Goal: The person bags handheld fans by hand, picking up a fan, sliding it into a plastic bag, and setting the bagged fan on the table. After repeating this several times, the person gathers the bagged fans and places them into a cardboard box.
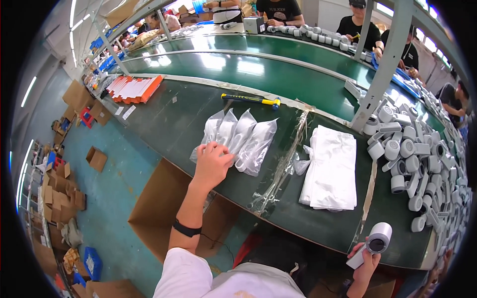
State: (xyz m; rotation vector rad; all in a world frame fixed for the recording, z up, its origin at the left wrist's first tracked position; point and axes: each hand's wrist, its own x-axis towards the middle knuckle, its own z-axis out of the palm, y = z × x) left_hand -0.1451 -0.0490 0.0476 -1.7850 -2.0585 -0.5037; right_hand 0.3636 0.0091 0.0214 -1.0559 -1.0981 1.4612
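In my right hand [366, 258], at the table's near edge on the right, is a small white and grey hair dryer [379, 236], its round dark-centred end showing. My fingers wrap its handle. My left hand [214, 158] rests with bent fingers on the near end of a bagged dryer [213, 125], at the left of a row of several clear plastic bags [257, 146]. The bags lie side by side, each with a pale item inside. Between my hands sits a stack of flat white bags [329, 169].
Many loose dryers [412, 154] are heaped at the right. A yellow and blue hammer [251, 100] lies beyond the bags, and orange and white flat pieces [134, 89] lie far left. A grey post [382, 69] rises by the green conveyor [213, 62]. Below stands an open carton [164, 203].
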